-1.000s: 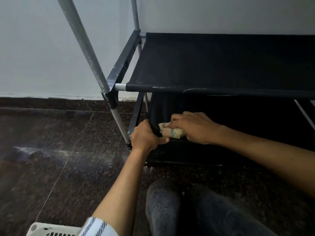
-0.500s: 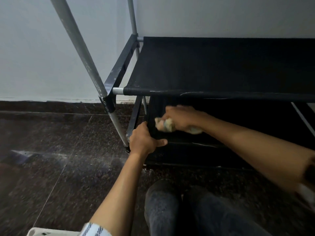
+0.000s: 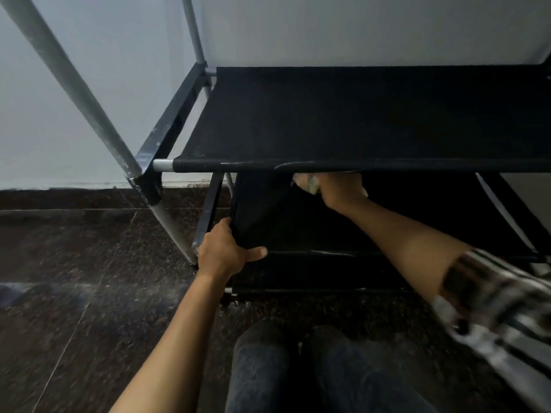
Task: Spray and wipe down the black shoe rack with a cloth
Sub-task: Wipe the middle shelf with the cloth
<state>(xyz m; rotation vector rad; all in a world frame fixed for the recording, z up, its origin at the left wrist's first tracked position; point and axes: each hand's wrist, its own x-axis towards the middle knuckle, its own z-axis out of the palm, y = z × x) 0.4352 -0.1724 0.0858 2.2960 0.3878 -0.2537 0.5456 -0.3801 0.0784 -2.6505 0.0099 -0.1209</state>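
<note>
Shoe rack (image 3: 357, 120): the black fabric-and-tube unit stands on the dark stone floor (image 3: 74, 263) against the pale wall (image 3: 89, 84), directly ahead of the kneeling person. Its long axis runs left to right across the view. The upper fabric shelf (image 3: 372, 114) spans most of the frame width; the lower shelf (image 3: 313, 234) lies beneath it in deep shadow.

Cloth (image 3: 310, 183): a small pale wad, visible only in part. It sits just under the front rail of the upper shelf, toward the left end of the rack, and appears to bear against the shaded fabric there.

Right hand (image 3: 334, 189): fingers are curled round the cloth and grip it. The forearm reaches forward and up into the gap between the two shelves. This hand is the nearer one to the unwiped surfaces in that gap.

Left hand (image 3: 226, 251): it grips the left edge of the lower black fabric panel, thumb extended along the front, fingers wrapped behind. It lies below and to the left of the cloth, well apart from it.

Judgement: the step in hand is wiping between the shelves. Since the rack extends rightward from both hands, the remaining stroke most likely runs to the right along the long axis, carried by the right hand while the left steadies the fabric.

No spray bottle is in view.
</note>
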